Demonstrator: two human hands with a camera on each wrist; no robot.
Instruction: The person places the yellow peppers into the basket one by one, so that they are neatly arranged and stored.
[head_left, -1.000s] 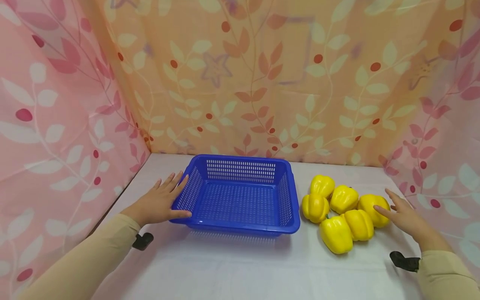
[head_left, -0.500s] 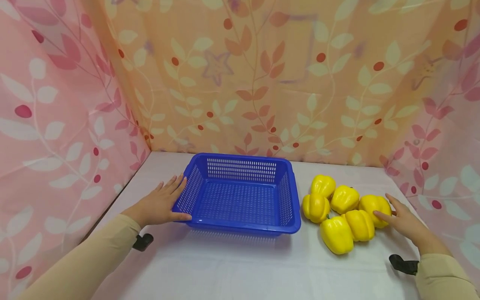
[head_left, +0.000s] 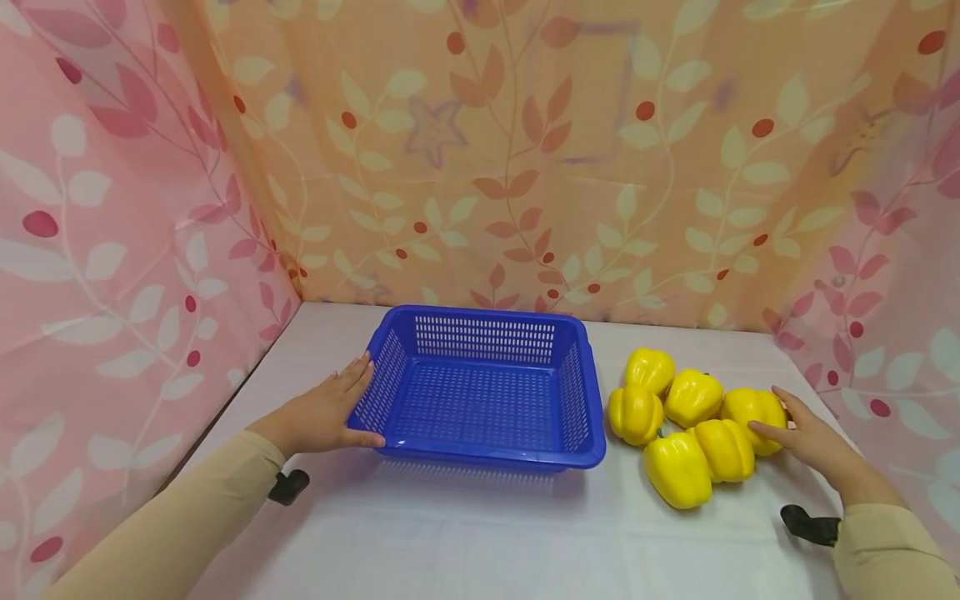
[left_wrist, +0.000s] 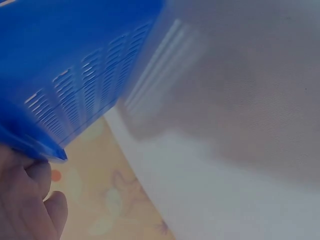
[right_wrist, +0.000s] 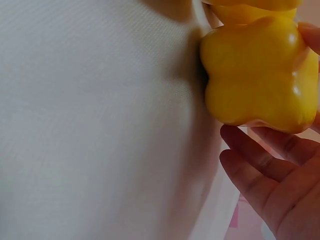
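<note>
My left hand point(head_left: 322, 414) grips the left rim of an oblong blue plastic basket point(head_left: 480, 452). Its thumb lies over the near left corner, and in the left wrist view curled fingers point(left_wrist: 37, 200) show right under the rim. At the right, my right hand point(head_left: 817, 446) holds the rightmost yellow bell pepper point(head_left: 750, 410) between thumb and fingers, the far fingers partly hidden behind it. The right wrist view shows this pepper point(right_wrist: 255, 75) with fingertips against its side and the thumb on top.
Several more yellow bell peppers point(head_left: 693, 398) lie clustered on the white table point(head_left: 487, 533), between the basket and my right hand. Leaf-patterned cloth point(head_left: 510, 167) hangs behind the table and on both sides. A black wrist mount point(head_left: 810, 525) sits below each hand.
My right hand has moved in to the left and closed around the rightmost pepper. My left hand's spread fingers have drawn together and dropped lower along the basket's rim.
</note>
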